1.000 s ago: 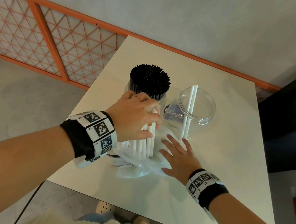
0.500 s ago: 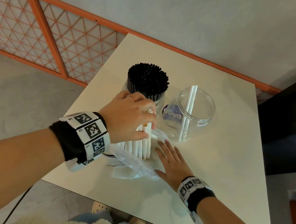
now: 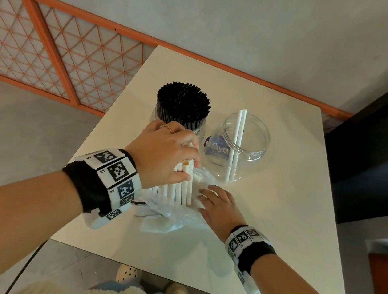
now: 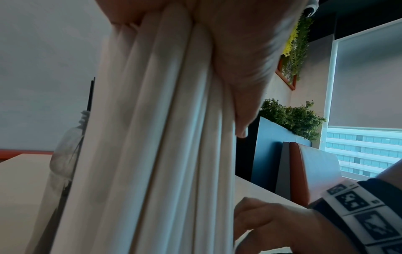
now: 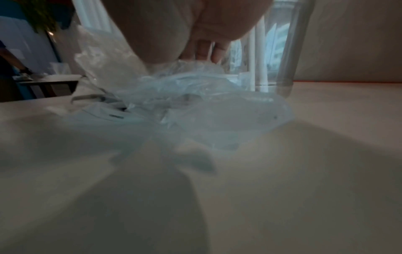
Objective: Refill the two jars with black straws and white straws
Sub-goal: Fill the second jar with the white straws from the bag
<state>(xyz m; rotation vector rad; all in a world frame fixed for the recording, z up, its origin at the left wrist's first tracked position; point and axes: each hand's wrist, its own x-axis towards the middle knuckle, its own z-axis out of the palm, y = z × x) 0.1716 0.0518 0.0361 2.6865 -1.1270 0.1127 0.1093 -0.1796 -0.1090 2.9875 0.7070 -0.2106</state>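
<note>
The left hand [image 3: 162, 153] grips an upright bundle of white paper straws [image 3: 180, 189] mid-table [image 3: 278, 207], its base in crumpled clear plastic wrap [image 3: 173, 218]. The right hand [image 3: 220, 208] presses flat, fingers spread, on that wrap. Toward the far edge stand a clear jar packed with black straws [image 3: 183, 104] and a clear jar holding two white straws [image 3: 244, 148].

I see a bundle of white straws [image 3: 182, 189] standing upright, gripped near its top. Behind it, one clear jar [image 3: 199, 132] is packed with black straws [image 3: 183, 103]. The other clear jar [image 3: 248, 154], beside it, holds two white straws [image 3: 238, 138].
</note>
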